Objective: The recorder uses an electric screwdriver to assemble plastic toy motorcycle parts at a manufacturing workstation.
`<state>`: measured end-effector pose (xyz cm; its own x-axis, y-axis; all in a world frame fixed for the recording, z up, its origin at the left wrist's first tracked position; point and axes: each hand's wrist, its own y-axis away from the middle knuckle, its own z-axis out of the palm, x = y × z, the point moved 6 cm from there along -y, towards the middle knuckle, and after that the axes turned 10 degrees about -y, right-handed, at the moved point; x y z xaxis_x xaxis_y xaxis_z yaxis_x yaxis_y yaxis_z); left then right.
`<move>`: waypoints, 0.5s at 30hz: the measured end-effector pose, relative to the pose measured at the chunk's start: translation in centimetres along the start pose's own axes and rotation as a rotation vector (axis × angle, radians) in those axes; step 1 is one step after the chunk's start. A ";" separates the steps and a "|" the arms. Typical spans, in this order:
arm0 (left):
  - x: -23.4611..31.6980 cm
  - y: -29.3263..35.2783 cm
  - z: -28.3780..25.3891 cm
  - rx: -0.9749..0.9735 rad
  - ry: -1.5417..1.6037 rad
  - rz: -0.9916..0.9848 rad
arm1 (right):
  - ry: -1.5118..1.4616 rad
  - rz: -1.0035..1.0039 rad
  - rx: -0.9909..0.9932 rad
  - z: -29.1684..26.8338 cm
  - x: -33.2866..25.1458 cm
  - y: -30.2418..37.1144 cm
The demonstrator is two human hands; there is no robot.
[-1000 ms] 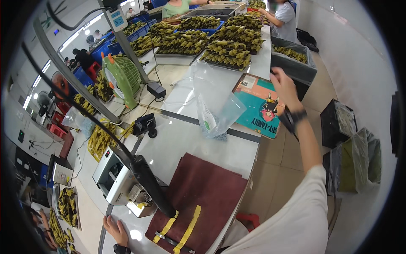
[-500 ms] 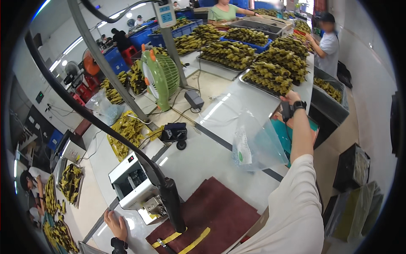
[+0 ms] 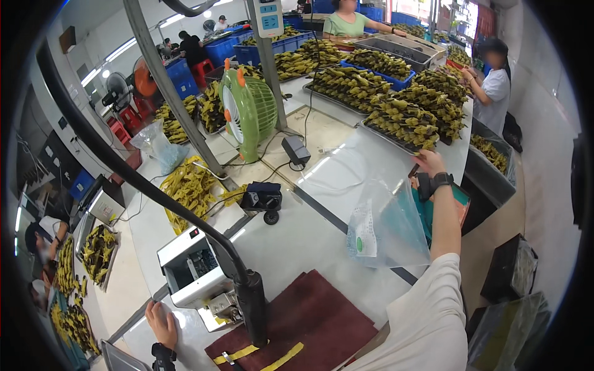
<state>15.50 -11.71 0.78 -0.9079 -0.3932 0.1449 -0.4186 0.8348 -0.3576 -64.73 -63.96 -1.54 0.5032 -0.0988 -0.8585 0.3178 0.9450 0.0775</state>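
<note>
One right hand (image 3: 428, 164) is at the near corner of one tray (image 3: 391, 142) heaped with yellow-green bundles (image 3: 405, 123).

The tray sits toward the right side of the white desk (image 3: 303, 238); whether the right hand's grip is closed on its rim or on a bundle cannot be told. Partly behind the right forearm lies one teal-and-orange panel (image 3: 458, 196), overlapped by one see-through plastic bag (image 3: 383, 238). One left hand (image 3: 162, 324) rests on the desk, its grip relaxed with fingers spread, beside one white machine (image 3: 201, 284). Next to the machine lies one maroon cloth (image 3: 328, 315) bearing two yellow strips (image 3: 284, 357). Farther off are one black adapter (image 3: 296, 151) and one green fan (image 3: 252, 117). Beyond the tray, two co-workers (image 3: 494, 86) are beside the desk.
</note>
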 end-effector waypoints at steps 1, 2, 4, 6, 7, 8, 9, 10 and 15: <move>0.1 -0.2 0.2 -0.003 0.005 0.011 | -0.019 -0.010 -0.045 -0.6 -0.1 -0.6; 0.4 -0.4 0.4 -0.004 0.010 0.022 | -0.007 -0.019 -0.039 -1.4 0.1 -1.2; 0.4 -0.4 0.2 -0.006 0.011 0.009 | -0.104 -0.099 -0.064 -1.0 0.9 -1.5; 0.5 -0.3 0.0 0.007 0.010 0.029 | -0.149 -0.138 -0.088 -0.5 0.7 -1.3; 0.5 -0.3 -0.1 -0.004 0.023 0.026 | -0.133 -0.153 -0.101 -0.3 0.4 -1.0; 0.5 -0.3 -0.3 0.000 0.028 0.016 | -0.118 -0.169 -0.114 0.0 -0.1 -0.6; 0.7 -0.3 -0.4 -0.018 0.017 0.042 | -0.146 -0.156 -0.054 -0.3 -0.5 -0.2; 0.9 -0.4 -0.4 -0.035 0.007 0.068 | -0.140 -0.160 -0.066 0.1 -1.0 0.2; 1.7 -0.2 -1.4 -0.008 -0.092 0.168 | -0.148 -0.268 -0.199 1.7 -7.0 3.3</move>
<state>14.02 -11.97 2.42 -0.9595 -0.2818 -0.0012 -0.2622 0.8945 -0.3622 -65.79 -60.70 5.60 0.5384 -0.3819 -0.7512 0.2994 0.9200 -0.2531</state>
